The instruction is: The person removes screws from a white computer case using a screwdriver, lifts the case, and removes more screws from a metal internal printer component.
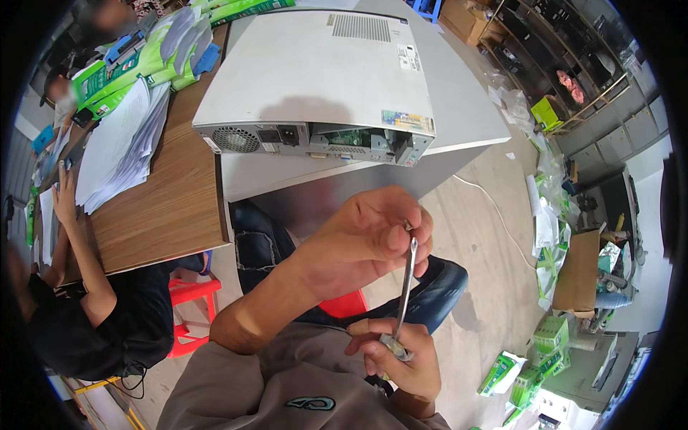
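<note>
Between the thumb and fingers of my left hand [365, 233] is a small metal screw [408, 225]. My right hand [405, 358] is wrapped round the handle of a screwdriver [406, 294], its shaft pointing up and its tip just below the screw; whether the two touch I cannot tell. Beyond my hands a desktop computer case [308, 72] lies flat on a light grey table [459, 115]. Its rear panel faces me, with a fan grille, a power socket and ports. An open slot at the panel's right shows a green circuit board [351, 136].
A wooden desk [172, 186] with paper stacks [118, 147] and green packages [111, 82] adjoins on the left. A person in black [100, 330] sits there near a red stool [193, 312]. At right are a cardboard box [577, 276], plastic wrapping, a shelf [552, 57] and a floor cable [494, 208].
</note>
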A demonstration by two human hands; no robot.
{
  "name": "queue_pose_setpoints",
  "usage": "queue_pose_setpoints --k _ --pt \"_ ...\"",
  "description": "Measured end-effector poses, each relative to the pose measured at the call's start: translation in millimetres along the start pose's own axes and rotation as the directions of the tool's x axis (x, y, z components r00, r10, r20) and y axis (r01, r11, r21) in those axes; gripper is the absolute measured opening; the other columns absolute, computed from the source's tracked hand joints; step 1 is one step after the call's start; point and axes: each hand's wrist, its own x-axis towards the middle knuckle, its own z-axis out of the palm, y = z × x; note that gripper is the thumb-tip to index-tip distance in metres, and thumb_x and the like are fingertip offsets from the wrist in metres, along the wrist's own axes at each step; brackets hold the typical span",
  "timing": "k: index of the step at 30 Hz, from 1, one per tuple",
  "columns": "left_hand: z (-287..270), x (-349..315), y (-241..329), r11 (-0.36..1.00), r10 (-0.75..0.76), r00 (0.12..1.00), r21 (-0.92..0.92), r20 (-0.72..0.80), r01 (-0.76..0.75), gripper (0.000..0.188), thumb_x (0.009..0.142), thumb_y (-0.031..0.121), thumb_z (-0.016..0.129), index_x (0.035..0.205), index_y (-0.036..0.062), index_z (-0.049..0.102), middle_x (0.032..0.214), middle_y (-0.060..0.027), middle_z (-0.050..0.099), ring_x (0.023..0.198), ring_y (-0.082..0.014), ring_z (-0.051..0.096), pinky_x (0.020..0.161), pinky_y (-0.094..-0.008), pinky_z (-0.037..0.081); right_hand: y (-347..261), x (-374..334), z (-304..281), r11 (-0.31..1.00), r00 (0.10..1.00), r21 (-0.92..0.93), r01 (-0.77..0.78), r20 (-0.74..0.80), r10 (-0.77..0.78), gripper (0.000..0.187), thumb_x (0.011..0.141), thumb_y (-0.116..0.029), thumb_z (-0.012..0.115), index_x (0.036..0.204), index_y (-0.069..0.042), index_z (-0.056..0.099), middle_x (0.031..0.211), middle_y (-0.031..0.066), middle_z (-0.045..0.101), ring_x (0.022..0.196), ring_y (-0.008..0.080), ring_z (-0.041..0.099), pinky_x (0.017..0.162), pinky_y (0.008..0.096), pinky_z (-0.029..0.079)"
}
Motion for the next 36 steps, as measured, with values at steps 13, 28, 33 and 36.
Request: queue_pose_setpoints --k 13,28,33,36 --pt "-8 -13 0 0.997 -0.072 0.997 -0.014 -0.019 0.072 0.02 0.088 0.015 0.075 0.1 0.008 0.061 0.098 -0.0058 0.057 0.092 -0.021 0.057 0.081 -0.0369 0.053 0 -13 4 0.993 0.993 -0.028 -0.116 -0.004 0.116 0.025 0.097 -0.008 0.064 0.119 0.003 0.066 0.085 0.0091 0.072 0.055 0.0103 0.059 0.053 0.0242 0.048" --pt "-45 8 -20 0.988 -0.077 0.937 0.103 -0.341 0.119 0.021 0.099 0.021 0.061 0.113 0.0045 0.061 0.101 -0.0042 0.061 0.093 -0.0174 0.06 0.084 -0.0337 0.05 31 20 7 0.961 0.963 0.224 -0.16 -0.18 0.202 0.024 0.103 -0.013 0.056 0.118 0.004 0.064 0.076 0.0067 0.068 0.051 0.0057 0.054 0.046 0.0207 0.041" --pt "-61 28 -22 0.988 -0.057 0.896 0.102 -0.441 0.113 0.024 0.1 0.021 0.06 0.118 0.0048 0.061 0.101 -0.0023 0.063 0.093 -0.0142 0.061 0.084 -0.0314 0.05 40 51 0 0.95 0.953 0.286 -0.126 -0.232 0.197 0.026 0.103 -0.017 0.057 0.119 0.004 0.062 0.078 0.0081 0.067 0.05 0.0065 0.053 0.044 0.0209 0.039" --pt "-65 38 -21 0.983 -0.029 0.869 0.142 -0.494 0.113 0.025 0.1 0.022 0.061 0.12 0.0055 0.061 0.103 -0.0008 0.063 0.094 -0.0127 0.06 0.084 -0.0308 0.05 40 66 -5 0.952 0.952 0.297 -0.076 -0.261 0.157 0.027 0.104 -0.02 0.057 0.115 0.004 0.061 0.075 0.0073 0.066 0.049 0.0069 0.054 0.043 0.0206 0.039"
